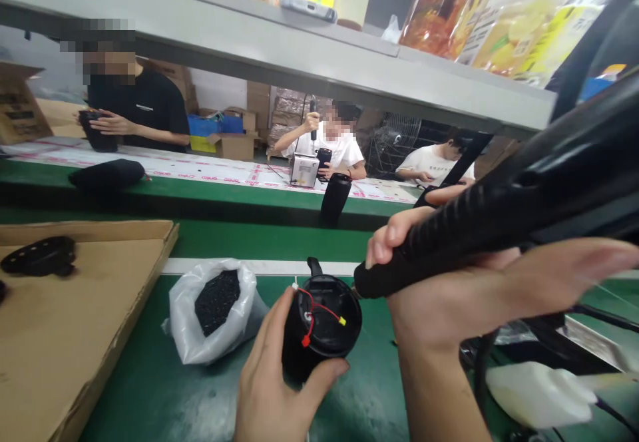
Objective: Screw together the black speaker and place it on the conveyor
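My left hand is wrapped around a black cylindrical speaker housing, its end tilted toward me. From that recessed end come thin red wires with a red, a yellow and a white connector, and a black strap loop sticks up at the far side. In my right hand is a thick black electric screwdriver, slanting down to the left. Its tip is close to the housing's right rim; whether they touch I cannot tell.
Left of the housing stands a plastic bag of small black screws. A cardboard tray holds a black part. At right lies a white bottle among cables. Overhead runs a shelf with bottles. Several people work across the bench, near another black cylinder.
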### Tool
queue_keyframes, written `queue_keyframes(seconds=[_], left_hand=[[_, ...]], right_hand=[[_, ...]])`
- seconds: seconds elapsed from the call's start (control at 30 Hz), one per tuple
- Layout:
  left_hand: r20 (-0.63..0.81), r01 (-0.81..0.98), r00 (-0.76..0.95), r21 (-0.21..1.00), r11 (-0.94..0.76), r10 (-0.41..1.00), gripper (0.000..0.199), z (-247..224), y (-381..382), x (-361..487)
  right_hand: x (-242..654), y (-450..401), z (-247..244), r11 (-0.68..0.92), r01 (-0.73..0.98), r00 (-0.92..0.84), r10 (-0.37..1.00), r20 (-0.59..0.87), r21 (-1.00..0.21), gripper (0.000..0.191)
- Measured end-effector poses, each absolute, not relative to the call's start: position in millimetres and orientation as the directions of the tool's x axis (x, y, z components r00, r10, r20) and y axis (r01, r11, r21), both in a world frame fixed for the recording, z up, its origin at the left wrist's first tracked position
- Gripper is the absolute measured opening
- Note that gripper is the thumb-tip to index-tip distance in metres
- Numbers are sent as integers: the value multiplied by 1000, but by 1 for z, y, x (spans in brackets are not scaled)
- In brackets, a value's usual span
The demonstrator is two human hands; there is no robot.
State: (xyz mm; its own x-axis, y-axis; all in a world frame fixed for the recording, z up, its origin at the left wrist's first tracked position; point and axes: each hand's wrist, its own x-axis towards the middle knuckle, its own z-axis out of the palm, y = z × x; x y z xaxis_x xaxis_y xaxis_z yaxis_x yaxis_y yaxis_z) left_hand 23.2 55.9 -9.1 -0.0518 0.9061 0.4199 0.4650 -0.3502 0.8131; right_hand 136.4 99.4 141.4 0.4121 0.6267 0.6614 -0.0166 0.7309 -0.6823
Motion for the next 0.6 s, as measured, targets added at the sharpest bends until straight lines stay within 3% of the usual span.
queue_keyframes(seconds=[0.23,0.43,0.6], left_hand=[[477,484,-60,782,-393,877,68,-16,57,20],[454,536,-78,770,-347,887,69,-9,54,20],[428,544,-65,772,-328,901,73,-2,54,18]], right_hand=[[142,116,108,735,38,340,628,700,-677,69],[139,119,118,721,50,321,643,695,-691,67],[135,118,138,575,-31,403,756,516,-818,81]])
